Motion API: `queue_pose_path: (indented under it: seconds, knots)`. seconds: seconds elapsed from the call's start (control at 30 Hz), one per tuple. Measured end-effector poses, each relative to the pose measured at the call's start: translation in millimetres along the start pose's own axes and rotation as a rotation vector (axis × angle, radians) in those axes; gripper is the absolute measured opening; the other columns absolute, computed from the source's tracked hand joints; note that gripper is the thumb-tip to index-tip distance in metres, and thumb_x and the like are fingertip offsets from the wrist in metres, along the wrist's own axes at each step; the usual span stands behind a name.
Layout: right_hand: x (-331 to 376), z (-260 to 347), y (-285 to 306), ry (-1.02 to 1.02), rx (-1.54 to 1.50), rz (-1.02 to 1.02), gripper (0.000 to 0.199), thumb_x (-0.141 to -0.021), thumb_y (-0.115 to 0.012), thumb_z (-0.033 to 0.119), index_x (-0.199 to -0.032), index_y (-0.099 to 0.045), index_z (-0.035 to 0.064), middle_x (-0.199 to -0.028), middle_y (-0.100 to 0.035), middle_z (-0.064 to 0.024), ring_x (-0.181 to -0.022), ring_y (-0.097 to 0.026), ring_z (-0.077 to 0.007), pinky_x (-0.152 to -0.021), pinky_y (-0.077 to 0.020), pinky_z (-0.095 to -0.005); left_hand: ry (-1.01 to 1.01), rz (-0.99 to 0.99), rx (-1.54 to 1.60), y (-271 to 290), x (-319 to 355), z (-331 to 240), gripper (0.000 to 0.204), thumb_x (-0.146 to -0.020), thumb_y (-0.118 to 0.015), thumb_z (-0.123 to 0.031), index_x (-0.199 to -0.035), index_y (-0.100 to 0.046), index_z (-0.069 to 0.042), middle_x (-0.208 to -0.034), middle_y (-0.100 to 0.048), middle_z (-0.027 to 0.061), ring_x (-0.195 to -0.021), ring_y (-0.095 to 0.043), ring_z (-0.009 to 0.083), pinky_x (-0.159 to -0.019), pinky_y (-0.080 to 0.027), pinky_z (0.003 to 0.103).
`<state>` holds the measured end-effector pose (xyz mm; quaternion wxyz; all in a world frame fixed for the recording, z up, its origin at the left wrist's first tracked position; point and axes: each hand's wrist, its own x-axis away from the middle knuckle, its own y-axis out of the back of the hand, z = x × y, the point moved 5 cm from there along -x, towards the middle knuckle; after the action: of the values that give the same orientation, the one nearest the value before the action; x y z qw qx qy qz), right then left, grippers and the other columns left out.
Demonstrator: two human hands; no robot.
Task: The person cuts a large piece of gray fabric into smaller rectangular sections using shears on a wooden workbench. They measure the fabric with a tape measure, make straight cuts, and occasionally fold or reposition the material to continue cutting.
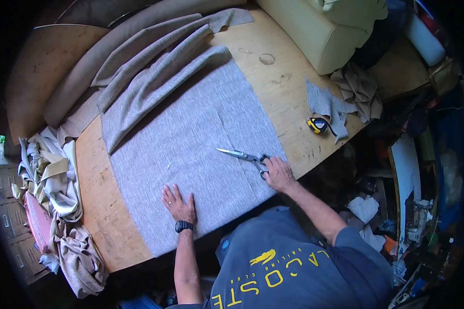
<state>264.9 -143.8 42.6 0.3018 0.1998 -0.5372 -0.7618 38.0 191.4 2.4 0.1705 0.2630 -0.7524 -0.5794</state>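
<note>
A grey woven fabric (185, 136) lies spread over the wooden table, its near end reaching the front edge. My left hand (179, 205) rests flat on it near that edge, fingers apart, with a dark watch (183, 226) on the wrist. On the right side of the cloth, my right hand (279, 174) is closed round the handles of a pair of scissors (238, 153). The blades point left, low over the fabric or lying on it; I cannot tell which. A faint line runs along the cloth beside the scissors.
The fabric's far part is bunched in folds (154, 72) beside a large roll (87, 77). A yellow-black tape measure (317, 125) and grey scraps (329, 105) lie on the table's (288, 87) right. A cream upholstered piece (327, 36) stands behind. Loose cloths (77, 252) hang at the left edge.
</note>
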Motion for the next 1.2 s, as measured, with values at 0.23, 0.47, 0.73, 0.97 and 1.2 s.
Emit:
queue_pose_path:
  seconds: [0.23, 0.47, 0.73, 0.97, 1.2]
  knots:
    - [68.0, 7.5, -2.2, -0.140, -0.054, 0.229, 0.032, -0.077, -0.068, 0.014, -0.105, -0.059, -0.0002, -0.100, -0.058, -0.0222, -0.091, -0.065, -0.0411, -0.080, -0.0536, -0.0517, 0.031, 0.069, -0.029, -0.7, 101.1, -2.9, 0.083, -0.089, -0.070, -0.045, -0.156, -0.040, -0.006, -0.168, -0.021, 0.0242, -0.156, -0.015, 0.0440, -0.125, -0.011, 0.060]
    - [164.3, 32.3, 18.8, -0.437, -0.421, 0.571, 0.044, -0.080, -0.080, 0.041, -0.093, -0.068, 0.0008, -0.088, -0.071, -0.0168, -0.083, -0.070, -0.0326, -0.074, -0.0530, -0.0461, 0.034, 0.158, 0.112, 33.2, 197.3, 3.1, 0.072, -0.090, -0.071, -0.038, -0.149, -0.047, -0.004, -0.156, -0.040, 0.0219, -0.147, -0.033, 0.0417, -0.120, -0.023, 0.057]
    - [156.7, 39.1, 4.9, -0.531, -0.562, 0.733, 0.072, -0.077, -0.076, 0.073, -0.071, -0.064, 0.0026, -0.066, -0.061, -0.0109, -0.066, -0.063, -0.0257, -0.067, -0.0499, -0.0423, -0.261, 0.011, 0.180, 13.0, 15.2, -77.2, 0.057, -0.094, -0.068, -0.030, -0.143, -0.054, -0.005, -0.156, -0.044, 0.0222, -0.148, -0.035, 0.0409, -0.122, -0.021, 0.056]
    - [159.5, 39.8, -8.7, -0.542, -0.861, 0.708, 0.062, -0.092, -0.066, 0.066, -0.086, -0.065, 0.0044, -0.070, -0.061, -0.0089, -0.069, -0.062, -0.0211, -0.067, -0.0479, -0.0385, -0.233, 0.050, 0.138, -24.1, -13.7, -106.1, 0.062, -0.092, -0.069, -0.041, -0.144, -0.056, -0.011, -0.162, -0.035, 0.0207, -0.153, -0.026, 0.0391, -0.125, -0.015, 0.058]
    - [68.3, 49.8, -12.1, -0.431, -0.687, 0.643, 0.070, -0.089, -0.063, 0.072, -0.090, -0.068, 0.0023, -0.083, -0.069, -0.0208, -0.083, -0.069, -0.0347, -0.078, -0.0519, -0.0463, -0.240, 0.068, 0.119, -17.7, -15.8, -113.7, 0.058, -0.094, -0.066, -0.038, -0.144, -0.056, -0.011, -0.161, -0.035, 0.0225, -0.152, -0.026, 0.0410, -0.125, -0.014, 0.058]
